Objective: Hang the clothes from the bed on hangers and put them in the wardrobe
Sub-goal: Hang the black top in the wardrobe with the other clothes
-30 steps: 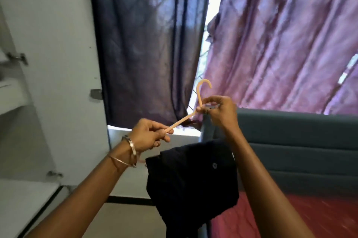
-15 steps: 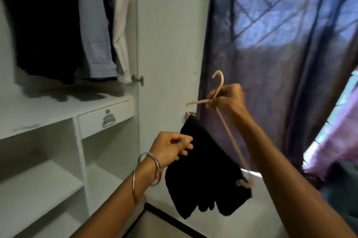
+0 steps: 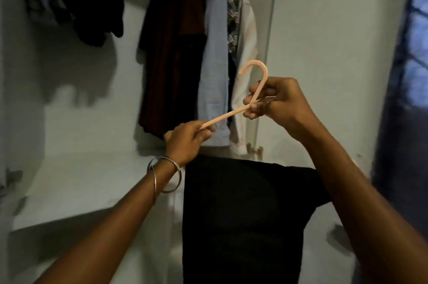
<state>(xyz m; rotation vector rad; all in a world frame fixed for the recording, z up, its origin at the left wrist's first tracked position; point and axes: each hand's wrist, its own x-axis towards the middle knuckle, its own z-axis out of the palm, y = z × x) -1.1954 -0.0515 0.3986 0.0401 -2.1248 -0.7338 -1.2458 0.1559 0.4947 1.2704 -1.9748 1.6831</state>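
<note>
Head view, item in hand: we hold a peach hanger [image 3: 234, 114] before the open wardrobe [image 3: 69, 168], right hand [image 3: 275, 101] pinched at the base of its hook, left hand [image 3: 187, 138] gripping the end of one arm, a black garment [image 3: 243, 214] draped below. Hazard, as we judge it: tilting the hanger could let the garment slide off. Its hook could also snag the hanging clothes [image 3: 208, 63] on the way up.
</note>
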